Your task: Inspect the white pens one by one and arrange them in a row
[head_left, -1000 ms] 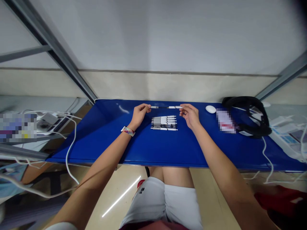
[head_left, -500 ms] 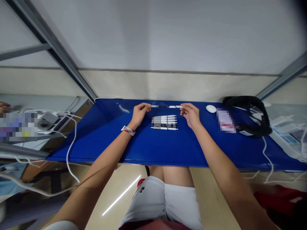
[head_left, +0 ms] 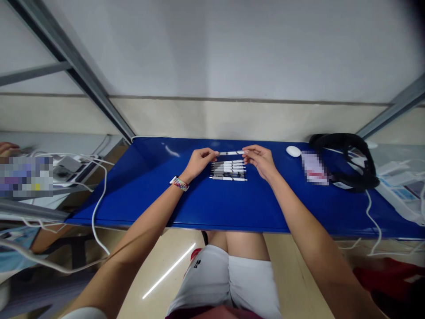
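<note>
Between my two hands a white pen (head_left: 231, 153) lies level, its halves together. My left hand (head_left: 201, 160) pinches its left end, where the tip is hidden by the fingers. The right end sits between the thumb and fingers of my right hand (head_left: 260, 160). Just below, on the blue table (head_left: 199, 201), several white and grey pens (head_left: 229, 168) lie side by side in a stack-like row, tips to the left. A colourful woven band (head_left: 179, 183) is on my left wrist.
To the right are a white computer mouse (head_left: 293, 151), a blurred-out packet (head_left: 314, 167) and a black headset-like strap (head_left: 360, 161). White cables (head_left: 99, 208) hang over the left edge. Another person's hand (head_left: 8, 148) is at the far-left table. Metal frame posts (head_left: 89, 84) stand at both sides.
The two pen halves, apart with a dark refill showing between them, have come together. My hands have moved closer to each other and slightly nearer to me.
</note>
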Demonstrator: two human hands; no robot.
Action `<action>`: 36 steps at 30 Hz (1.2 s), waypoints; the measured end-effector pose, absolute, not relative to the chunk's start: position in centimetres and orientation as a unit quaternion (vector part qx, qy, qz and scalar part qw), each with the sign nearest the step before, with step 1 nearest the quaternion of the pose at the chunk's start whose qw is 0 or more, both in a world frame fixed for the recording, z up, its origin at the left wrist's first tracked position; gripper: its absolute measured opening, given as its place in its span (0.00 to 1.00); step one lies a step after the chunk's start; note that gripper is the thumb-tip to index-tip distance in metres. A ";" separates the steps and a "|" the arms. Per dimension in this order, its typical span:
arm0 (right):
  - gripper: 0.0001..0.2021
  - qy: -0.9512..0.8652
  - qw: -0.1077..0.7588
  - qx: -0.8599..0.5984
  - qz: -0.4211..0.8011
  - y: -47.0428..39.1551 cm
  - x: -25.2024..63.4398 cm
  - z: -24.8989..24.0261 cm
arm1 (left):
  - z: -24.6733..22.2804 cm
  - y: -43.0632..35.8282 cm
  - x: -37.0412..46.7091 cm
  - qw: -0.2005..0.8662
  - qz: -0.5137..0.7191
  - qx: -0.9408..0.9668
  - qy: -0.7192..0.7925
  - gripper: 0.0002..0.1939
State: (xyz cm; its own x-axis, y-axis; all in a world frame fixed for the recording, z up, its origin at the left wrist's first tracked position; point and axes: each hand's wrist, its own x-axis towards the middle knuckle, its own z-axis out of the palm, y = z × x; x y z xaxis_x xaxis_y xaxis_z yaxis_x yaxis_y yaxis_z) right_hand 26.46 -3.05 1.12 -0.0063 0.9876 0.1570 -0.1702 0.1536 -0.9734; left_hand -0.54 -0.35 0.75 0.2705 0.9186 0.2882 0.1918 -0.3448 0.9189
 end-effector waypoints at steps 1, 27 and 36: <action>0.16 -0.507 0.571 -0.408 0.501 -3.1 26.4 1.2 | 0.8 -0.4 -0.5 0.395 0.445 0.693 0.407 0.24; 0.17 -0.471 0.578 -0.417 0.519 -2.9 25.8 0.7 | 0.1 0.1 -0.6 0.419 0.473 0.690 0.354 0.20; 0.16 -0.470 0.582 -0.413 0.520 -2.9 25.8 0.6 | 0.5 0.0 -0.6 0.427 0.476 0.681 0.357 0.19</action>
